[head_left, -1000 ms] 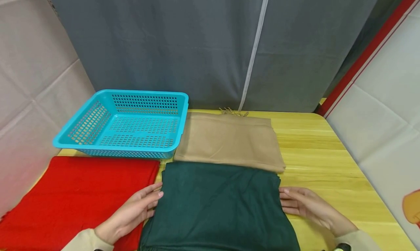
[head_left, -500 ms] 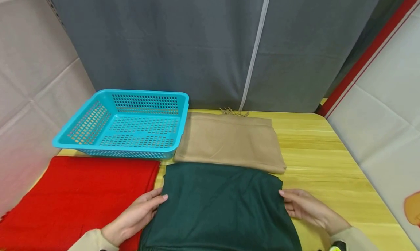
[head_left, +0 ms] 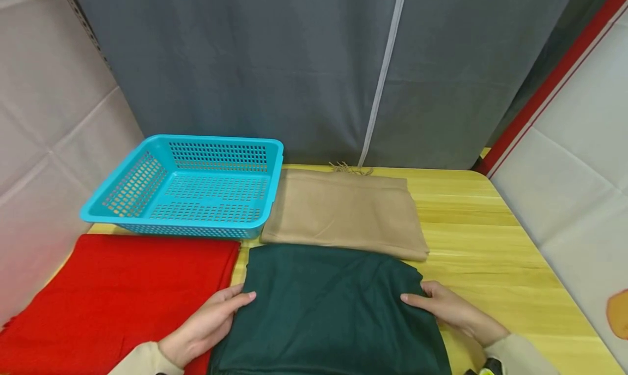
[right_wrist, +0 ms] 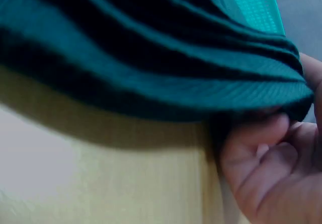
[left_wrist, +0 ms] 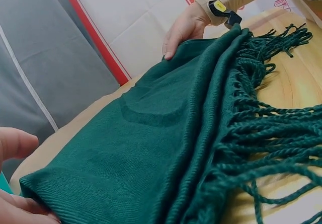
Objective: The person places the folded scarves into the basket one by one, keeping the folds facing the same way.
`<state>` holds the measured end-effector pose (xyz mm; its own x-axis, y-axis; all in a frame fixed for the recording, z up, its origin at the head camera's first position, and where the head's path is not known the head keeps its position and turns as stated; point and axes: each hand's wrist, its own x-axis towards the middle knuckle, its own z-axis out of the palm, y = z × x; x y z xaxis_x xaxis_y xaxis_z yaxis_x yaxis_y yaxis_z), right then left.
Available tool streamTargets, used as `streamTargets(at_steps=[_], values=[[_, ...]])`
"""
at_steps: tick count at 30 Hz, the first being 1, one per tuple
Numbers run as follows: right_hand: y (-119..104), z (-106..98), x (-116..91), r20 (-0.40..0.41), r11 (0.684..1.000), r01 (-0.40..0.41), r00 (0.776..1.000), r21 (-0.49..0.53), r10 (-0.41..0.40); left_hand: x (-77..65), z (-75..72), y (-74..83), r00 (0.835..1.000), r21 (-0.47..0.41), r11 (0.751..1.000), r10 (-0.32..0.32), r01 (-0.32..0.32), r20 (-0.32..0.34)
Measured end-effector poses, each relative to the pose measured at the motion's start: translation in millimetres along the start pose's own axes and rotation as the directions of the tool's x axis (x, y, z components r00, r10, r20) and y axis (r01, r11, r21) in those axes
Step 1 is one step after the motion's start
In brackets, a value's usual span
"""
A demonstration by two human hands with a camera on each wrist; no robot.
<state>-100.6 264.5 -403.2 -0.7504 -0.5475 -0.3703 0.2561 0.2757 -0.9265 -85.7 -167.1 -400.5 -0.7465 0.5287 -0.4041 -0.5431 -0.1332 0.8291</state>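
A folded dark green scarf [head_left: 324,309] lies across the front of the table, its layers and twisted fringe [left_wrist: 261,128] showing in the left wrist view. At its left edge is my left hand [head_left: 208,323]; the fingers reach under the cloth while the thumb [left_wrist: 17,143] stands a little off the top. My right hand [head_left: 453,312] grips the right edge, thumb over the top and fingers curled underneath. In the right wrist view that side of the layered cloth bows up above the tabletop, with curled fingers [right_wrist: 261,168] below it.
A folded red cloth [head_left: 122,293] lies at the left, partly under my left forearm. Behind it stands a blue plastic basket [head_left: 181,221]. A folded beige fringed scarf [head_left: 348,211] lies just beyond the green one. A grey curtain [head_left: 245,64] hangs behind the yellow wooden table [head_left: 471,228].
Both hands have moved inward onto the green scarf's side edges. The right thumb has come over the top of the cloth, and the right edge has drawn in slightly.
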Motion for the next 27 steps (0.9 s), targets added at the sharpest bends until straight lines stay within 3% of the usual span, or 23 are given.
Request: streamTargets(at_steps=[6, 11, 15, 18, 22, 27], values=[[-1.4, 6.5, -1.2, -0.079, 0.967, 0.110, 0.988, -0.231, -0.131, -0.7, -1.2, -2.2, 1.000, -0.009, 1.000, 0.015, -0.015, -0.001], [-2.5, 9.0, -5.4, -0.132, 0.966, 0.113, 0.980, -0.234, -0.146, 1.0, -1.1, -5.3, 1.000, -0.044, 0.999, 0.029, -0.029, 0.003], [-0.7, 6.7, -6.6, -0.099, 0.985, 0.108, 0.988, -0.132, -0.122, 3.3, 1.8, -5.3, 1.000, -0.067, 0.998, 0.019, -0.020, -0.009], [2.6, 5.7, -6.6, -0.043, 0.996, 0.072, 0.997, 0.049, -0.070, 4.4, 4.5, -6.3, 1.000, -0.091, 0.996, 0.012, -0.013, -0.012], [5.2, 6.3, -8.3, 0.015, 0.956, 0.009, 1.000, 0.293, -0.014, 7.0, 8.4, -8.5, 1.000, -0.079, 0.997, 0.014, -0.016, -0.020], [6.8, 11.3, -8.3, 0.003, 0.898, -0.002, 1.000, 0.440, 0.001, 9.9, 10.4, -9.5, 1.000, -0.031, 1.000, 0.004, -0.005, -0.025]])
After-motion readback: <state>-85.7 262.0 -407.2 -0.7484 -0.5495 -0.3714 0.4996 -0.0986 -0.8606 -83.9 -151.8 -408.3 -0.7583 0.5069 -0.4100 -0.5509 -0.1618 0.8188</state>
